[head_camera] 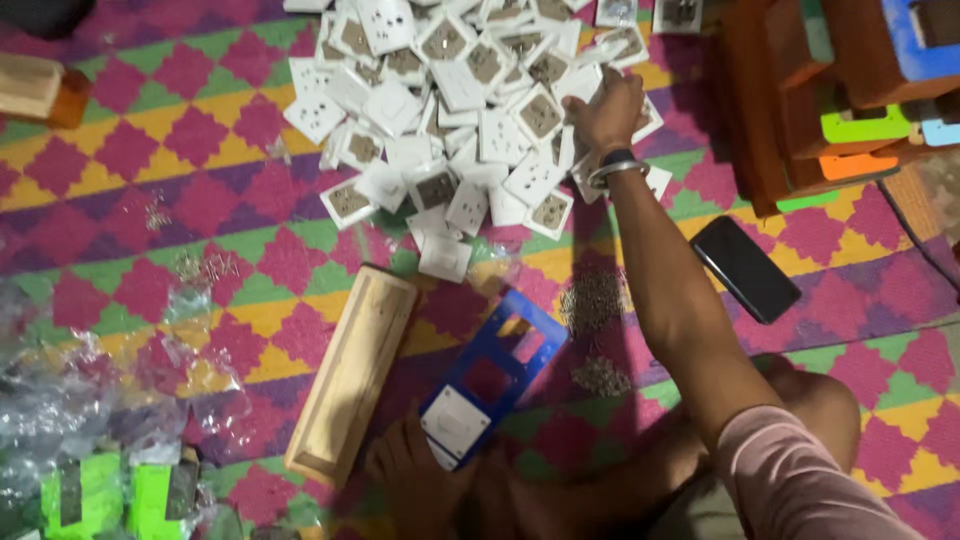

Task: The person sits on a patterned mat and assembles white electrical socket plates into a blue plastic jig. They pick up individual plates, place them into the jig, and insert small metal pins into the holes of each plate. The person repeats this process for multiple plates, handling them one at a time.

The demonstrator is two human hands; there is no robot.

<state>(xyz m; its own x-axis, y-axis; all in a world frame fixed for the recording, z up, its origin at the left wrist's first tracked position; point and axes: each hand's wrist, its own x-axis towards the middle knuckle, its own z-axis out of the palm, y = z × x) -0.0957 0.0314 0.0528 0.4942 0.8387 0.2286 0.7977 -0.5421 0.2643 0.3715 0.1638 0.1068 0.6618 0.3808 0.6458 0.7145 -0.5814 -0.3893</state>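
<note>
My right hand (606, 108) reaches far forward, a bangle and a dark band on its wrist. Its fingers curl down onto the right edge of a big heap of white switch and socket modules (450, 100). Whether it grips one is hidden by the hand's back. Close to me lies a blue plastic frame plate (505, 350) with a white switch module (455, 425) fitted in its near end. A bare foot (415, 480), seemingly mine, presses on that end. My left hand is out of view.
A long wooden board (350, 375) lies left of the blue frame. Two little heaps of screws (595, 300) sit to its right, and a black phone (745, 268) beyond them. Crumpled plastic bags (80, 390) and green frames (100, 495) fill the near left. Orange wooden pieces with coloured frames (830, 90) stand at the far right.
</note>
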